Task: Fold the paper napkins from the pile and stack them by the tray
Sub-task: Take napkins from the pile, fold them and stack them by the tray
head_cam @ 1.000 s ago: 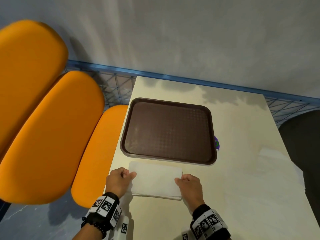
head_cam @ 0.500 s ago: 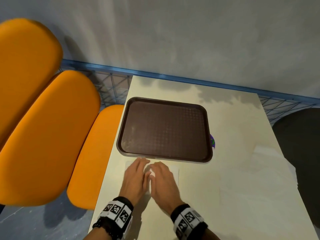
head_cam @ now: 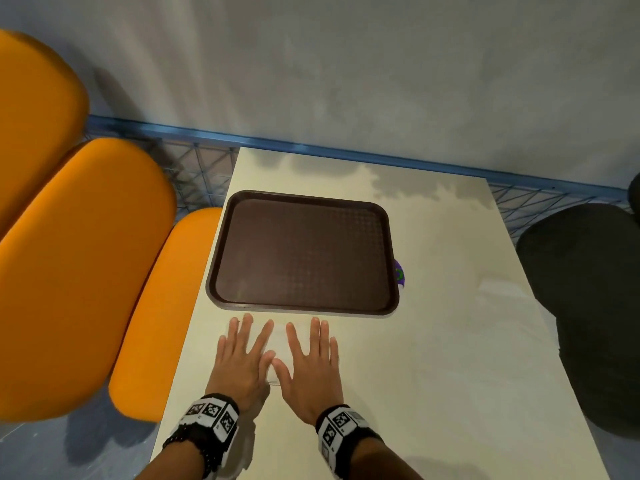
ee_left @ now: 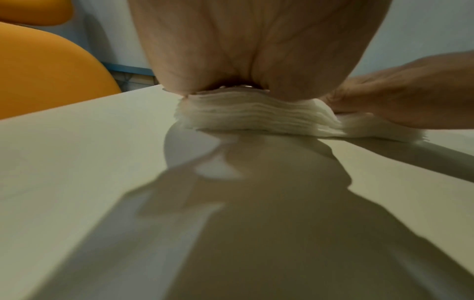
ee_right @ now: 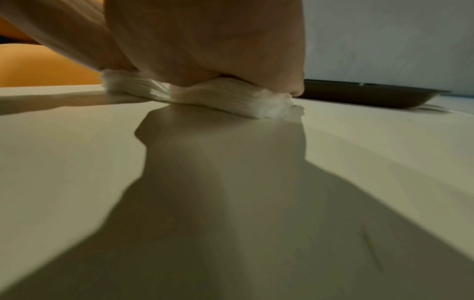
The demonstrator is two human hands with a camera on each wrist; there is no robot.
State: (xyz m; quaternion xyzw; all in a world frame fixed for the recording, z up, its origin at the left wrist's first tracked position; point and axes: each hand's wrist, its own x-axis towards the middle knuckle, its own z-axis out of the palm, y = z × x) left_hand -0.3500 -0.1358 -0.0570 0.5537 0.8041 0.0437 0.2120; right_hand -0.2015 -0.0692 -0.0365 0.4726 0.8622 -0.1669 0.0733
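A stack of folded white napkins [head_cam: 278, 341] lies on the cream table [head_cam: 433, 341] just in front of the dark brown tray [head_cam: 304, 252]. My left hand [head_cam: 244, 344] and right hand [head_cam: 310, 348] lie flat on the stack side by side, fingers straight and spread, pressing it down. The hands hide most of the stack in the head view. The left wrist view shows the layered edge of the stack [ee_left: 256, 115] squeezed under my palm; the right wrist view shows the stack's edge [ee_right: 218, 97] with the tray [ee_right: 372, 96] behind it.
Orange padded seats [head_cam: 86, 271] line the table's left side, and a dark seat [head_cam: 588, 306] stands on the right. A blue rail with wire mesh [head_cam: 346, 157] runs behind the table. A small purple thing [head_cam: 399, 273] peeks out at the tray's right edge.
My hands left the stack's two short ends, came together on top of it, and have now spread apart, fingers flat on the napkins.
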